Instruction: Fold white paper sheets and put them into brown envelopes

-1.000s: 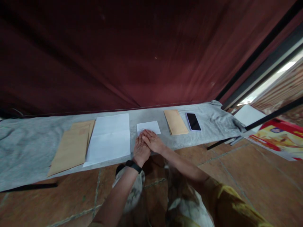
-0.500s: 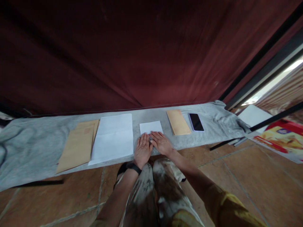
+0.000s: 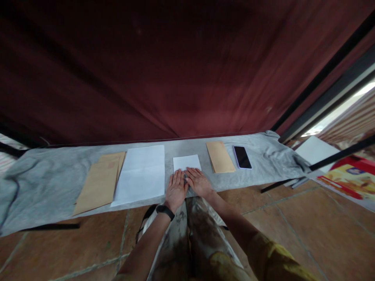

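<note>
A small white sheet of paper [image 3: 186, 161], seemingly folded, lies on the grey cloth in front of me. My left hand [image 3: 176, 189] rests flat on its near edge, fingers stretched forward, a black band on the wrist. Beside it, my right hand [image 3: 199, 183] is also flat with fingers out, and the two thumbs almost meet. The hands cover the paper's near part. Left of them lie larger white sheets [image 3: 143, 175], which overlap brown envelopes [image 3: 98, 183]. To the right is a small stack of brown envelopes [image 3: 220, 157].
A phone [image 3: 242, 157] with a dark screen lies right of the small envelopes. The grey cloth [image 3: 35, 187] drapes a long narrow bench. Behind it hangs a dark red curtain [image 3: 187, 78]. At the right are a metal frame and a red-yellow printed package [image 3: 351, 179]; tiles [image 3: 293, 218] lie below.
The whole view has shifted slightly, so the bench sits a little lower. Both hands stay flat on the small paper, with no clear movement across it.
</note>
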A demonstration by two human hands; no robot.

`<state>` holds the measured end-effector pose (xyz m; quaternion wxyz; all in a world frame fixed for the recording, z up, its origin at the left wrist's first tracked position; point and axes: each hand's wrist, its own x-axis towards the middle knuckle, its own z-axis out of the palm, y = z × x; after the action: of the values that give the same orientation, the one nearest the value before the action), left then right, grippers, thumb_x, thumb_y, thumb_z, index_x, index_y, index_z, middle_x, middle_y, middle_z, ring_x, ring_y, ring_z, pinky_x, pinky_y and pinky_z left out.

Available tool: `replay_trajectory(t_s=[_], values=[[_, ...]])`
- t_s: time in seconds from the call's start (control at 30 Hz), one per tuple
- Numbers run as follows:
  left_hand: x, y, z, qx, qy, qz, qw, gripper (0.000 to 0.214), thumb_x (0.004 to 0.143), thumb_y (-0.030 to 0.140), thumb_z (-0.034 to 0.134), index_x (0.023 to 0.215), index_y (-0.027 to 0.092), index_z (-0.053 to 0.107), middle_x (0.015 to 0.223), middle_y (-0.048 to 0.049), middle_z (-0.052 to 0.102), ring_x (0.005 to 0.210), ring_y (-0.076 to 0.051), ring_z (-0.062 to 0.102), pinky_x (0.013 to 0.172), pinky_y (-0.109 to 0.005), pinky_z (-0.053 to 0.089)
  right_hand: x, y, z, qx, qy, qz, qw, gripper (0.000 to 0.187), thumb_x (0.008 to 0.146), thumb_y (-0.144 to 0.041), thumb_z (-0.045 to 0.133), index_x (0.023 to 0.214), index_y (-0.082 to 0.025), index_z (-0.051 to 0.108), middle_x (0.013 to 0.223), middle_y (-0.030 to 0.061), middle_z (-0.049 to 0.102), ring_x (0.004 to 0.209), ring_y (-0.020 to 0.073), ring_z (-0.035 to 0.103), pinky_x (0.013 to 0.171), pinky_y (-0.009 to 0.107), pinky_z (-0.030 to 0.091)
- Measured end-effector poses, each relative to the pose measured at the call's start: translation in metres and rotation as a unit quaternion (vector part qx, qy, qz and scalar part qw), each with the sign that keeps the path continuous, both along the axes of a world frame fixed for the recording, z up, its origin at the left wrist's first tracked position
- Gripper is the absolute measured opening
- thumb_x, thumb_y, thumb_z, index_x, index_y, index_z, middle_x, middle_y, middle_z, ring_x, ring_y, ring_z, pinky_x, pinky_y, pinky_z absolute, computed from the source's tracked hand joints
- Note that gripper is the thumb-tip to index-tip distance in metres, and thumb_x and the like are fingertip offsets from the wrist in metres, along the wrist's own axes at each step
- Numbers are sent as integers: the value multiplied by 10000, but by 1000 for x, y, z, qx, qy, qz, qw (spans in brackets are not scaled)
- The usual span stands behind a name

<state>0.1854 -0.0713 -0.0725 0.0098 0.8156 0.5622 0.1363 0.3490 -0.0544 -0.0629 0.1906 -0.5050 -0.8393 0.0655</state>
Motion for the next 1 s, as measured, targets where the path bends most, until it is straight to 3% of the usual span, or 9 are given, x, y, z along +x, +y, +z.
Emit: replay_trajectory(t_s=[0.43, 0.73, 1.0], values=[[1, -4, -5, 8, -11, 24, 1000, 603, 1004, 350, 359, 1522, 44, 409, 1593, -208, 385, 1514, -290, 318, 1229, -515, 314, 1, -3, -7, -1, 23, -52, 998, 461, 1057, -304, 395, 1473, -150, 522, 1512, 124, 526, 1436, 234, 463, 1211, 467, 348], [7, -9, -8, 30, -29, 71, 997, 626, 1003, 386, 368, 1528, 46, 396, 1580, -227, 405, 1508, -321, 324, 1207, -534, 354, 22, -18, -17, 19, 31, -127, 991, 506, 1053, -333, 389, 1523, -162, 460, 1537, 136, 490, 1435, 287, 461, 1193, 523, 352], [8, -13, -6, 40, -46, 103, 993, 620, 1012, 373, 349, 1525, 26, 388, 1557, -252, 429, 1495, -339, 351, 1200, -554, 353, 34, -18, -19, 5, 50, -142, 989, 482, 1062, -322, 352, 1492, -167, 506, 1523, 120, 516, 1430, 278, 467, 1189, 518, 370]])
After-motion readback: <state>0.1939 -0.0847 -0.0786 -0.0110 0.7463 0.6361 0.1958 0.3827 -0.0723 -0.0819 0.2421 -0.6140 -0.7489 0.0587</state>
